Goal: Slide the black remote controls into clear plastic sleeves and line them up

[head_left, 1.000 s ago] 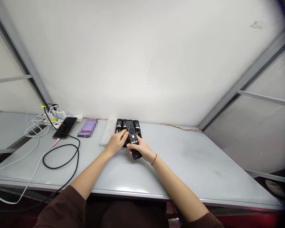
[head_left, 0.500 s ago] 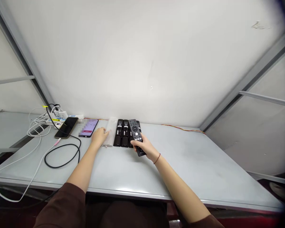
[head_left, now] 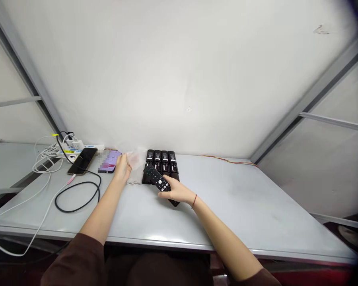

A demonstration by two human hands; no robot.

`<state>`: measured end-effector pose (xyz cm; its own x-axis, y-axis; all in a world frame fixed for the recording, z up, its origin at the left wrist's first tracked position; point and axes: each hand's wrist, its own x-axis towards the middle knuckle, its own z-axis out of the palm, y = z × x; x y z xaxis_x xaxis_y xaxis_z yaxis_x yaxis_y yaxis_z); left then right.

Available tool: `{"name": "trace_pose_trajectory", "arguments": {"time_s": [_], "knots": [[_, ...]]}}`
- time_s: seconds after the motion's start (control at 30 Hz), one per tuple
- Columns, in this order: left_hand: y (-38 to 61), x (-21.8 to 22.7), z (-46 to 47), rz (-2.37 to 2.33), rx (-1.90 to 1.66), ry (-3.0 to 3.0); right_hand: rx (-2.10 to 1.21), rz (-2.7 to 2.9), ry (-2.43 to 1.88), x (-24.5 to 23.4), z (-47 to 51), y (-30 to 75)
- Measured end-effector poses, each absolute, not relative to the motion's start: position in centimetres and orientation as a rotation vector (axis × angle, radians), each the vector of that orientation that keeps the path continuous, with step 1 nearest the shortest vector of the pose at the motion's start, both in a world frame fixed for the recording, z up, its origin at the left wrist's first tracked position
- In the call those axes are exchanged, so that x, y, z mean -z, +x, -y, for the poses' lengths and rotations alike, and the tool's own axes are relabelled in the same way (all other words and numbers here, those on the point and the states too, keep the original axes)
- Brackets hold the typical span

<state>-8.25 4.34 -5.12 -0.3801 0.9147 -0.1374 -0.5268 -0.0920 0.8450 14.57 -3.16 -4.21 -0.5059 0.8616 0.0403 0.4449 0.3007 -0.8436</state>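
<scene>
Four remotes point(head_left: 165, 155) lie abreast | left hand point(head_left: 123, 169) pinches plastic bag point(head_left: 137, 161) between fingers | right hand point(head_left: 176, 190) wraps fingers round slanted remote point(head_left: 155, 176)

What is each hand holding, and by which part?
Right hand: a black remote control, around its lower half. Left hand: a translucent plastic bag, by its left edge.

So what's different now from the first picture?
The left hand moved left, away from the held remote, and took hold of the plastic bag. The right hand swung that remote's top leftward. The row of four remotes, black phone and black cable stayed put.
</scene>
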Motion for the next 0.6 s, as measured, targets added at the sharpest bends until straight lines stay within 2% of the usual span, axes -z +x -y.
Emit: {"name": "trace_pose_trajectory", "arguments": {"time_s": [0.6], "knots": [[-5.3,4.9,-2.9,-0.882,-1.752,0.473,-1.26,2.101,-1.154,3.9,3.3,14.5]]}}
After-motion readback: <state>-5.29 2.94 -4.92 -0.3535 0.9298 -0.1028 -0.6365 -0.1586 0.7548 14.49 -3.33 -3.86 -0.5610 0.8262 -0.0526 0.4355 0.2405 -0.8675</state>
